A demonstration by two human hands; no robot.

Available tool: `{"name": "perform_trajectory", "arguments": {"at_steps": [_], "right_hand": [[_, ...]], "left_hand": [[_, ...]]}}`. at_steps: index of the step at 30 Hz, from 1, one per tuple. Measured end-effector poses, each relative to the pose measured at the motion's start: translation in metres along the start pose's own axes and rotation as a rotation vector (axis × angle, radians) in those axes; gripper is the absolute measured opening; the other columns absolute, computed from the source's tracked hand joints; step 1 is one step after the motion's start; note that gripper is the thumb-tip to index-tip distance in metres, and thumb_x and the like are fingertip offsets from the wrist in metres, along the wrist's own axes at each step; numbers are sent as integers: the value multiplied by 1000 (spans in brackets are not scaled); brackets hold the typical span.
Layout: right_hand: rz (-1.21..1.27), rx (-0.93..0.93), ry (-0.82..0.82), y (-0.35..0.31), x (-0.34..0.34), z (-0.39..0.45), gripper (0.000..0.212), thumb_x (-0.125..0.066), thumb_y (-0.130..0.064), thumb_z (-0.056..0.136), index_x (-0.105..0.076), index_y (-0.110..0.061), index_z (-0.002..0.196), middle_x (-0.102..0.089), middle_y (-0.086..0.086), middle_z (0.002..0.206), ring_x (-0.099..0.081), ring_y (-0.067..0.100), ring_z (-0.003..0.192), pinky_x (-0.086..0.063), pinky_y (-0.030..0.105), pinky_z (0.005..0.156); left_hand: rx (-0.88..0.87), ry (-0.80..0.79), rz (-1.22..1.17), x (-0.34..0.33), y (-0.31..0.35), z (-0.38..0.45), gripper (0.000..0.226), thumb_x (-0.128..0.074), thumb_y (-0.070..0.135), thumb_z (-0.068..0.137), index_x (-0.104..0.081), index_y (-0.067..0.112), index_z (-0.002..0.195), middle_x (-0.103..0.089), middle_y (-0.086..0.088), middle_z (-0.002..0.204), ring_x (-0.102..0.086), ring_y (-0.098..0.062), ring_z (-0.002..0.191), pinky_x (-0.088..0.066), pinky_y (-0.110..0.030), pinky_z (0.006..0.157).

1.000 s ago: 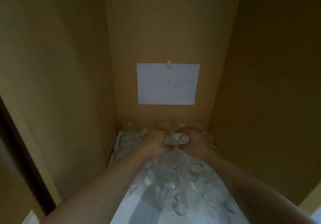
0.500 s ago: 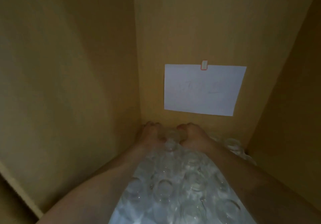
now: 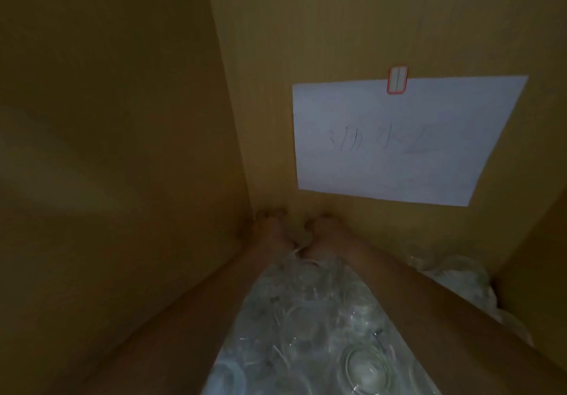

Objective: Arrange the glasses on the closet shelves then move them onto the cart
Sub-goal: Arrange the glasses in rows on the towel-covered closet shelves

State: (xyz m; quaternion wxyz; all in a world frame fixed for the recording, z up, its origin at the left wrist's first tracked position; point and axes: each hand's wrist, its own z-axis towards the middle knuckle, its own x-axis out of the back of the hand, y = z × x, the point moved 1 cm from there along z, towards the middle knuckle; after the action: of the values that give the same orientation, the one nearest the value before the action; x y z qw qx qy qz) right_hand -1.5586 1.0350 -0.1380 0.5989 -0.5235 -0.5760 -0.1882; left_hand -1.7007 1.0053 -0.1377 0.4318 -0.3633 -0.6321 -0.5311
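Two hands — the left hand (image 3: 271, 229) and right hand (image 3: 322, 230) — reach together into the shelf's (image 3: 503, 308) back left corner, fingers curled as if round something; whether they grip a glass I cannot tell. The glasses (image 3: 310, 318) crowd the shelf between the forearms, nearer than the hands. Closet walls (image 3: 122, 149) stand close; a paper note (image 3: 395, 143) hangs behind.

Your closet shelf (image 3: 506, 275) sits in a dim tan wood compartment, its surface almost fully hidden. Directly on it: a packed cluster of clear glasses (image 3: 310, 318), rims up, running from the near edge to the back left corner. More glasses (image 3: 457, 275) stand on the right, near the side wall. View is blurred; you can't count them.
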Motion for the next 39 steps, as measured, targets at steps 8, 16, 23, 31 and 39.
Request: {"name": "perform_trajectory", "arguments": {"at_steps": [8,16,23,31,39], "right_hand": [[-2,-44,-22,5,-9,14,48,-86,-33,73,-68,-8,111,-67,11,113,-65,29,106,-53,31,78],[154,-28,57,13,-7,17,54,-76,-40,37,-75,-14,84,-73,1,86,-71,19,79,-62,43,69],[143,-72,204,-24,42,-36,19,-79,-28,66,-70,-20,81,-70,-2,90,-69,17,90,-57,27,78],[353,-177,675,-42,92,-142,76,-92,-41,63,-64,-19,131,-67,1,126,-63,24,116,-52,31,95],[1478,-123,927,-42,86,-264,39,-84,-27,79,-70,-6,109,-65,14,100,-67,31,87,-63,50,69]], "left_hand": [[51,-43,-15,-1,-11,10,75,-80,19,78,-48,24,146,-47,-12,149,-47,-32,137,-47,-38,105],[14,149,-165,20,-2,-7,44,-76,35,85,-64,21,124,-63,-10,131,-59,-31,120,-50,-34,96],[29,267,-197,60,6,-33,65,-81,11,69,-60,23,129,-58,-10,122,-62,-31,108,-53,-32,86],[94,484,-683,104,33,-85,72,-94,15,58,-50,26,114,-53,-7,116,-56,-26,94,-47,-29,76],[34,472,-1326,111,53,-150,84,-96,46,34,-34,35,90,-65,-13,112,-64,-26,85,-55,-36,77]]}}
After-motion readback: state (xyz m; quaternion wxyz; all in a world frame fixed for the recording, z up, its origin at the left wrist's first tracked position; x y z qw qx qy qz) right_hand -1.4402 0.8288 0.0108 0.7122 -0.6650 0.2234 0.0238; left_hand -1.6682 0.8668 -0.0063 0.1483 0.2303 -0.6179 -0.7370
